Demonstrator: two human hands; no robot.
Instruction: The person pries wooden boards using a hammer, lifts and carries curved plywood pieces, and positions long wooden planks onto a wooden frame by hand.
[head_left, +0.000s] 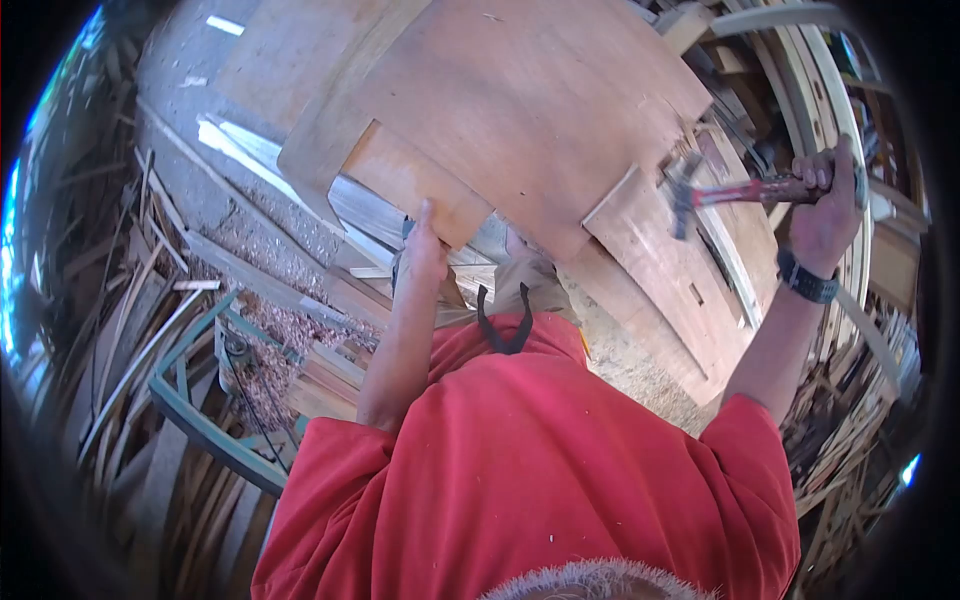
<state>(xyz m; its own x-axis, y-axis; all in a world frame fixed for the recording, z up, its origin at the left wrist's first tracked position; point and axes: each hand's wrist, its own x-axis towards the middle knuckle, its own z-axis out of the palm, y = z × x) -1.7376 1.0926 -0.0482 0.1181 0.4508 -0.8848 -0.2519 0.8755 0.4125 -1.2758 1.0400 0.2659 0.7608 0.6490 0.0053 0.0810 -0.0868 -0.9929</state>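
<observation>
Head view: our left hand (425, 252) pinches the near edge of a small wood panel (412, 182), with the thumb laid along its upper face; the other fingers are largely hidden, so we cannot tell their exact placement. We find the small wood panel in front of our body, one edge running along the border of a large plywood sheet (530, 120). We cannot tell whether the two pieces are fastened together.

Our right hand (825, 190) is wrapped around the handle of a hammer (740, 192), the fingers closed firmly near the butt end. The hammer extends crosswise, its slightly blurred head directed toward our left and seen against a cut board (672, 270), well apart from the small wood panel. We cannot tell the height of the head above that board. We wear a dark watch (808, 280) on the right wrist and a red shirt (540, 430).

To our left, a green frame (220, 450) stands beside wood shavings (268, 385); farther out, we note a pile of loose wood strips (115, 300)
</observation>
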